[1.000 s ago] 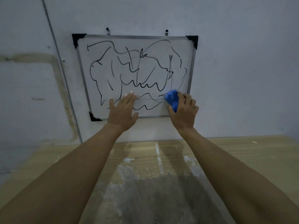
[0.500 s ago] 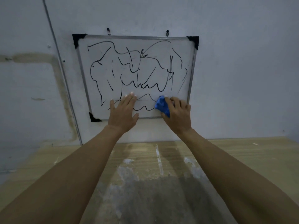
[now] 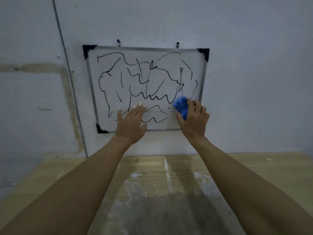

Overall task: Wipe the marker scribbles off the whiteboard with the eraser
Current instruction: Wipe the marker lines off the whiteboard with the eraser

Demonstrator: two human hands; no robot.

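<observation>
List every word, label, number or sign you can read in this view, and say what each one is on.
None can be read.
Whiteboard: only black marker scribbles, loose loops and zigzags that form no letters or numbers.
Blue eraser in the right hand: no label or brand visible.
Frame corners, wall and wooden surface: no print visible.

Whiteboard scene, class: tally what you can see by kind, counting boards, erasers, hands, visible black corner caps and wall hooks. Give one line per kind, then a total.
Whiteboard: 1
Blue eraser: 1
Hands: 2, left hand and right hand
Black corner caps: 3, at; the fourth corner is hidden by the right hand
Wall hooks: 2, at
Total: 9
</observation>
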